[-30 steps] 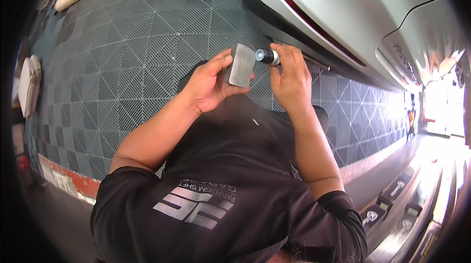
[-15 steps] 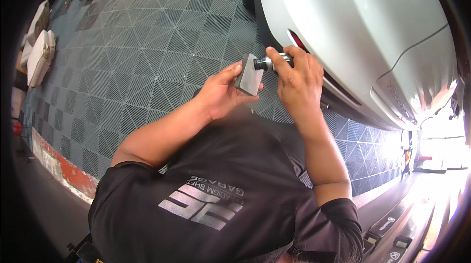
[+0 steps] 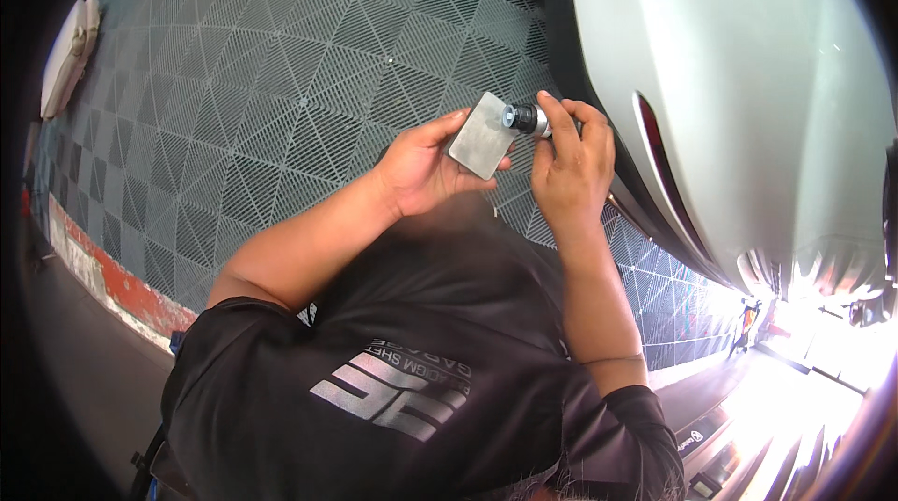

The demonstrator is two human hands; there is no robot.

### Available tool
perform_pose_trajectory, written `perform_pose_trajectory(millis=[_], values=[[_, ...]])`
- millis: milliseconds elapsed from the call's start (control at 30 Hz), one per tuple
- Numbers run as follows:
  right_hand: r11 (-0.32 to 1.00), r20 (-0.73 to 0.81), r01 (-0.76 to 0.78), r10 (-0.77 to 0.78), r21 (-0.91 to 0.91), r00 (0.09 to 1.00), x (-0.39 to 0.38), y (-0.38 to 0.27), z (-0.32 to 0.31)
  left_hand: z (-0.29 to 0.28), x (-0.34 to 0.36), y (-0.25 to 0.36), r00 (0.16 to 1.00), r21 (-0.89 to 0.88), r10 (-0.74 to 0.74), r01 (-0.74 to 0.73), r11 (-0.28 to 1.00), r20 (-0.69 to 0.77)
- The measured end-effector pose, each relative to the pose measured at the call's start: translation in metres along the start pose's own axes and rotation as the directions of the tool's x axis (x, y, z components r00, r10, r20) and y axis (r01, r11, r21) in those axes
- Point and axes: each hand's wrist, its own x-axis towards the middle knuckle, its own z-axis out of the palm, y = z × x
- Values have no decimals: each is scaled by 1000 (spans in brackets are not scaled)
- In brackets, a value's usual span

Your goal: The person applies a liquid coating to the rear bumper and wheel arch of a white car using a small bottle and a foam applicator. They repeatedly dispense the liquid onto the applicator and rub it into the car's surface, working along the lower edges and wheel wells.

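Between the fingers and thumb of my left hand (image 3: 416, 169) is a grey rectangular block (image 3: 480, 141), like an applicator pad, its broad pale face turned up. A darker damp-looking patch shows near its upper end. My right hand (image 3: 575, 164) grips a small bottle (image 3: 526, 118) with a black neck and a silvery body, tipped sideways. The bottle's pale round mouth points at the pad's upper right edge; whether the two touch I cannot tell. My fingers hide the rest of the bottle.
A silver car (image 3: 739, 108) with a narrow red reflector (image 3: 647, 127) stands close on my right. Grey ribbed tiles (image 3: 281, 99) cover the floor. A beige seat-like cushion (image 3: 70, 57) lies far left, and a red-and-white kerb (image 3: 126, 281) runs along the lower left.
The pad has tilted so its broad face shows more fully. The bottle's mouth has turned toward view and drawn slightly right. The view has shifted, with the car now farther right.
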Motion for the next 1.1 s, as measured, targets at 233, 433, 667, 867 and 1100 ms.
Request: perform_pose_trajectory(millis=[233,433,667,867,1100], values=[[956,52,152,-143,-253,988,39,1,33,-26,21,33,994,18,-18,20,1000,-103],[974,80,123,-109,-192,991,71,2,57,-34,34,56,989,41,36,-31,999,-143],[775,321,-516,416,365,851,73,3,80,-48,35,86,991,-12,111,-112,994,-78],[554,482,-668,464,497,743,28,4,82,-84,71,107,971,32,196,-194,981,-138],[558,618,-701,376,444,690,-10,-7,56,-109,128,127,915,237,329,-274,932,-235]])
